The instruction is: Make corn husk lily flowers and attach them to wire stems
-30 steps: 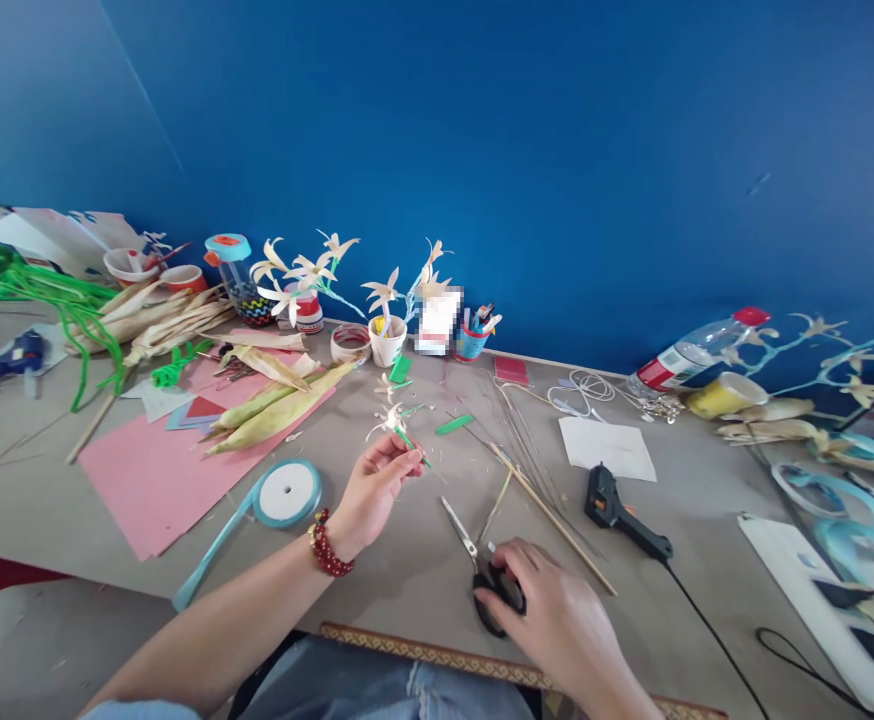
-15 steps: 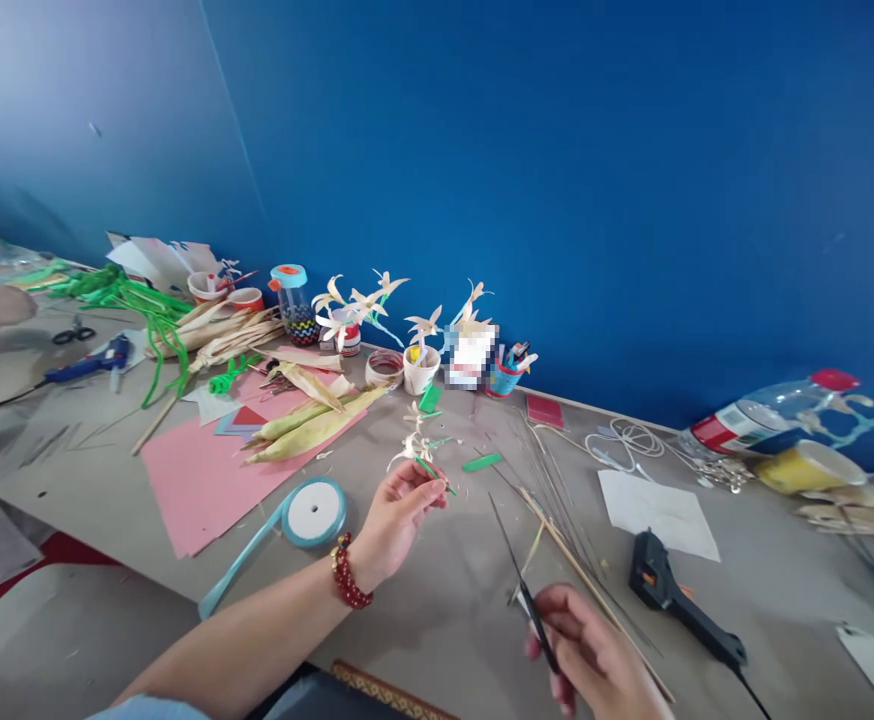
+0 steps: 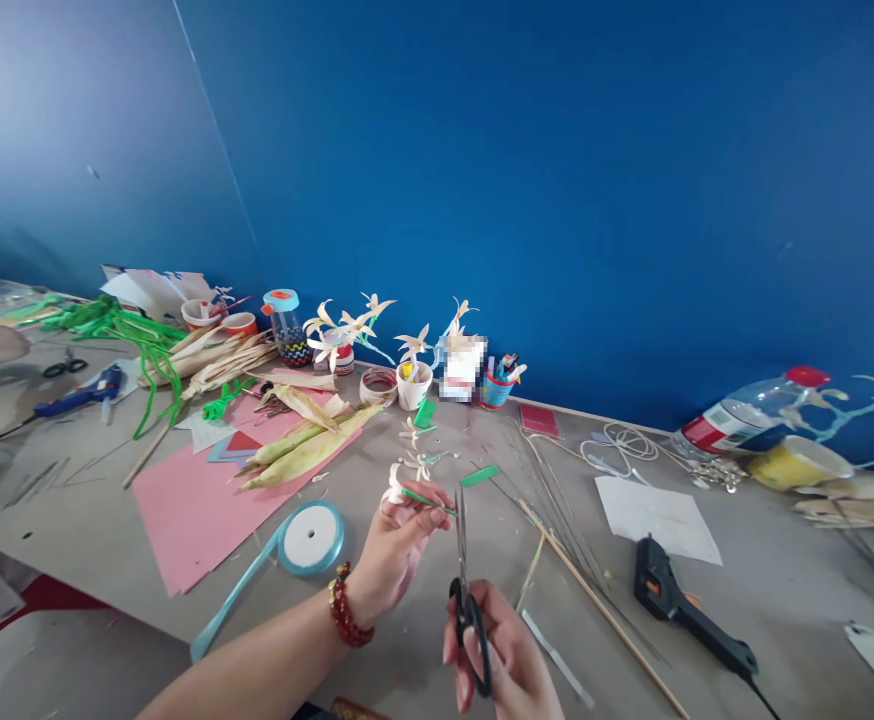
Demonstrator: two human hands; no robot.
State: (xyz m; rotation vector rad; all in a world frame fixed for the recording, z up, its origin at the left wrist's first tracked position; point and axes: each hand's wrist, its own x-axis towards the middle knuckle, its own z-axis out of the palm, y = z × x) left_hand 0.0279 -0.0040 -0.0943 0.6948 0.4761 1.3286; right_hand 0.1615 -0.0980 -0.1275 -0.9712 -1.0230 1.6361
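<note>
crosswise, the green stem (image 3: 427, 501) pinched in your left hand (image 3: 398, 548) points right, its tip just beside the forward-pointing scissors (image 3: 462, 556) that your right hand (image 3: 510, 650) grips.

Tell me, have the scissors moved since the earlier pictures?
Yes: held in the right hand, the scissors have moved left, farther from the black glue gun and closer to the left hand.

Left: husks (image 3: 309, 452) on paper sheets (image 3: 182, 505); ribbon spool (image 3: 323, 545) right of sheets. Near centre: scissors (image 3: 462, 550). Right: glue gun (image 3: 656, 580), bottle (image 3: 756, 408) behind. Far centre: pen cup (image 3: 495, 391) before wall (image 3: 594, 200).
</note>
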